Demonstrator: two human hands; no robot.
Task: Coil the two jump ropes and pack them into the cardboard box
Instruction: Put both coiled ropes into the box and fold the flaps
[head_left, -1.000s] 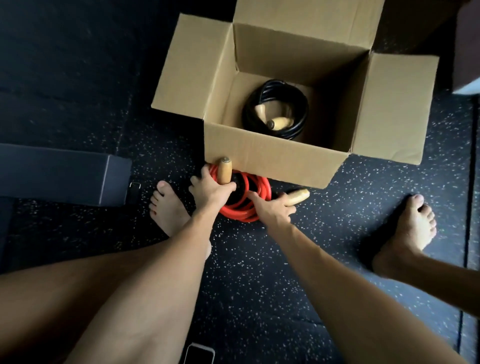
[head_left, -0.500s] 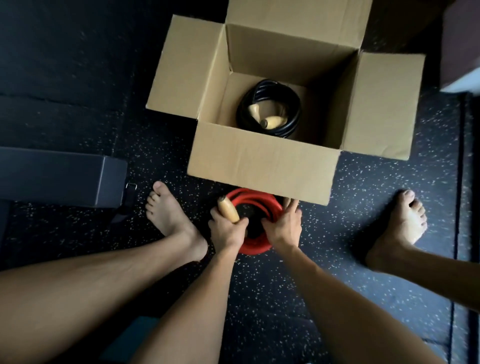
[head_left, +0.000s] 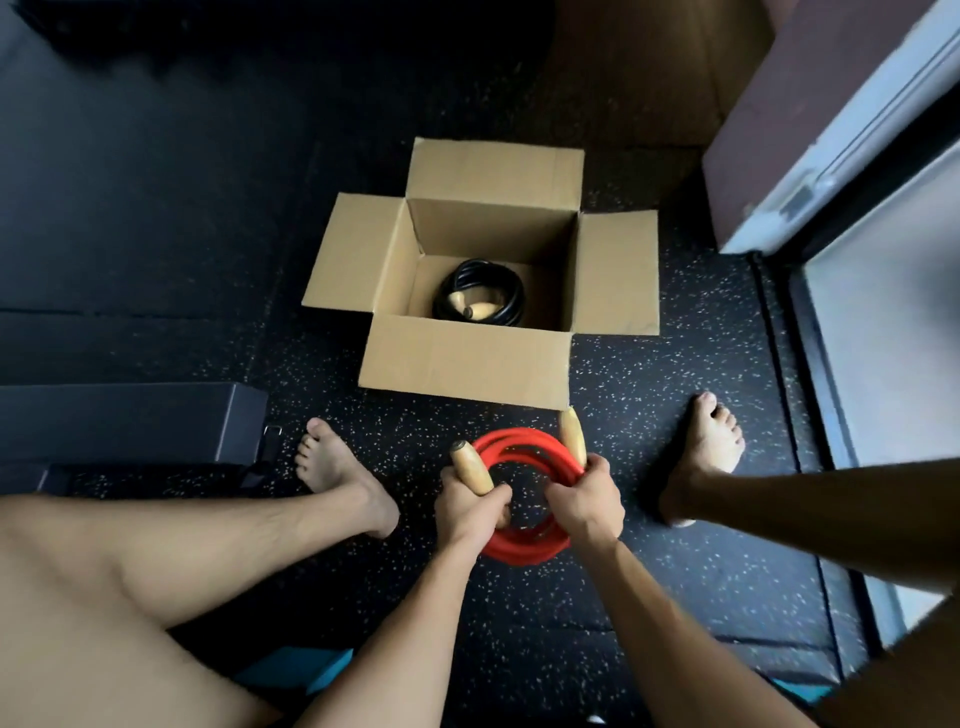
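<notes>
A coiled red jump rope (head_left: 524, 545) with two wooden handles is held up off the floor, just in front of the open cardboard box (head_left: 467, 358). My left hand (head_left: 470, 512) grips the coil's left side together with one wooden handle (head_left: 470, 467). On the coil's right side, my right hand (head_left: 587, 501) grips the rope and the other handle (head_left: 572, 434). Inside the box lies a coiled black jump rope (head_left: 480, 293) with its wooden handles in the middle.
My bare feet (head_left: 337, 467) (head_left: 709, 447) stand on the speckled black rubber floor on either side of the red coil. A black bench (head_left: 124, 421) lies at the left. A sliding door frame (head_left: 831, 171) runs along the right.
Both hands have lifted the red coil off the floor and drawn it back from the box. My head has risen, so the box looks smaller and farther away.
</notes>
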